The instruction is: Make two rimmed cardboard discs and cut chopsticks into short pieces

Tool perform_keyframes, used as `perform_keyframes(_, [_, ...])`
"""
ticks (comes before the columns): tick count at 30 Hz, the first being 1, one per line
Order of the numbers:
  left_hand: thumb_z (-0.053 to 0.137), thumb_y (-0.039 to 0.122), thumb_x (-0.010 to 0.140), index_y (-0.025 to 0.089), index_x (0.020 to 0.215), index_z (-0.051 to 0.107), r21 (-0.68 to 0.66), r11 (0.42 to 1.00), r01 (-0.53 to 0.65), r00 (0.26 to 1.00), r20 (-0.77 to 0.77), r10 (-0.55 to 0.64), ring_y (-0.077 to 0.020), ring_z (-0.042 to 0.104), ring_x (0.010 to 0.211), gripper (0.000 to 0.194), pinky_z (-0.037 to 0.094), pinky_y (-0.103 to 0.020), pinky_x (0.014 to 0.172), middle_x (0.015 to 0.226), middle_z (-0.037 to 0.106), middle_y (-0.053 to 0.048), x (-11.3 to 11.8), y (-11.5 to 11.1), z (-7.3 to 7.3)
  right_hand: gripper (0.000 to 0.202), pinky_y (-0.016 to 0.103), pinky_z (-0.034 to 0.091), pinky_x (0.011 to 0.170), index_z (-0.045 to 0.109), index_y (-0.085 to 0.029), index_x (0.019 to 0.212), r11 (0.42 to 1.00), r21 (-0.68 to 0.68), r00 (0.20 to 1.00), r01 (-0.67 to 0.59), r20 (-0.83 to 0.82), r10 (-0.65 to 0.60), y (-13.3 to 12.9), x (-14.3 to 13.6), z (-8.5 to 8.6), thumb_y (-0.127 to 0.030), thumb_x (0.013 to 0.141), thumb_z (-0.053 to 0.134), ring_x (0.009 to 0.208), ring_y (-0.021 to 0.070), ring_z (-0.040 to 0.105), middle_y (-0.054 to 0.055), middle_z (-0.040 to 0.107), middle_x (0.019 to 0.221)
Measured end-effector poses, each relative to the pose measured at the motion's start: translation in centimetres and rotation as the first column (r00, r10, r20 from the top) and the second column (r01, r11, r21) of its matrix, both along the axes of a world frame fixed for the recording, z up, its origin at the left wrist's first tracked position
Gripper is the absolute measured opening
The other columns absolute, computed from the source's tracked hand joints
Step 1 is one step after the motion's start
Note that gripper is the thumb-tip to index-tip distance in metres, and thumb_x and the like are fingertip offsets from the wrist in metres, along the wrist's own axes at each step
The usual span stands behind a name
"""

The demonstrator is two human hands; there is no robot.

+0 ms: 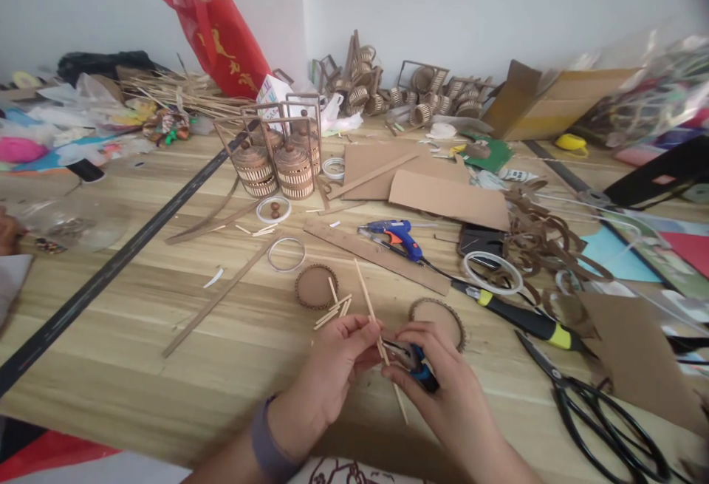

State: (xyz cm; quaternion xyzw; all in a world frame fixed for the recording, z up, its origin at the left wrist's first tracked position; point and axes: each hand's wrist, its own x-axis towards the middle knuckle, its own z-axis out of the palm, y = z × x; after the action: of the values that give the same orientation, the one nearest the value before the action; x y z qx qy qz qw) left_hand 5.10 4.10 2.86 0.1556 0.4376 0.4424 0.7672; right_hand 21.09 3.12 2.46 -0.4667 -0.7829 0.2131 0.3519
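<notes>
A thin wooden stick [364,287] is pinched between the thumb and fingers of my left hand [348,347]. My right hand [437,355] grips blue-and-black pliers [422,373], whose metal jaws meet the stick just beside my left fingertips. Part of the jaws is hidden by the stick and fingers. Several short cut sticks [332,311] lie beyond my left hand, some against a round cardboard disc [313,286] with a ridged rim. A second such disc [440,315] lies behind my right hand, partly covered by it.
Small lidded baskets [295,171] stand further back, near white rings [286,255]. A blue glue gun [396,235] lies ahead on the table. To the right are black scissors [581,403], a yellow-black tool [521,315], cardboard sheets [448,199] and curled brown strips [532,236].
</notes>
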Motion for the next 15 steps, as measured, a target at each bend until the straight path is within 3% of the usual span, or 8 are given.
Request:
perform_keyframes(4, [0.091,0.033,0.048,0.014,0.074,0.066,-0.038,0.999,-0.003,1.000,0.030,0.004,-0.0127,0.062,0.066,0.041,0.048,-0.025,0.069,0.072,0.067,0.000,0.3,-0.3,0.0,0.013,0.033,0.056,0.070,0.059,-0.023,0.093,0.998,-0.029,0.999,0.053,-0.006,-0.053,-0.1,0.0,-0.4,-0.034,0.087,0.064,0.084,0.0224,0.066,0.008,0.065,0.092])
perform_keyframes(7, [0.088,0.030,0.053,0.014,0.074,0.067,0.005,1.000,0.026,0.999,0.031,-0.026,-0.0122,0.063,0.067,0.034,0.049,-0.024,0.071,0.068,0.067,0.001,0.3,-0.5,-0.1,0.012,0.033,0.056,0.071,0.060,-0.023,0.094,0.996,-0.067,0.998,0.058,-0.032,-0.060,-0.3,0.0,-0.7,-0.031,0.086,0.064,0.085,0.0224,0.066,0.007,0.065,0.092])
perform_keyframes(11, [0.085,0.028,0.058,0.014,0.075,0.068,0.058,0.996,0.065,0.998,0.011,-0.066,-0.0127,0.064,0.069,0.027,0.049,-0.024,0.072,0.068,0.069,0.001,0.1,-0.7,-0.2,0.013,0.032,0.055,0.072,0.063,-0.023,0.091,0.976,-0.211,0.993,0.059,-0.090,-0.079,-0.6,-0.2,-0.7,-0.028,0.080,0.066,0.082,0.0220,0.065,0.005,0.066,0.088])
perform_keyframes(13, [0.085,0.031,0.059,0.014,0.074,0.067,0.064,0.994,0.093,0.996,0.003,-0.093,-0.0137,0.066,0.070,0.029,0.050,-0.026,0.075,0.070,0.071,0.000,-0.2,-0.8,-0.2,0.021,0.033,0.054,0.073,0.063,-0.022,0.093,0.922,-0.379,0.987,0.074,-0.108,-0.123,-0.8,0.1,-0.2,-0.032,0.075,0.069,0.079,0.0222,0.065,0.004,0.067,0.085])
perform_keyframes(15, [0.086,0.035,0.060,0.014,0.074,0.065,0.061,0.992,0.108,0.994,-0.008,-0.107,-0.0145,0.067,0.070,0.032,0.051,-0.028,0.077,0.072,0.072,-0.001,-0.4,-0.8,0.0,0.031,0.033,0.054,0.072,0.063,-0.021,0.096,0.804,-0.589,0.979,0.085,-0.100,-0.177,-0.9,0.8,0.6,-0.042,0.074,0.069,0.079,0.0224,0.065,0.005,0.068,0.087])
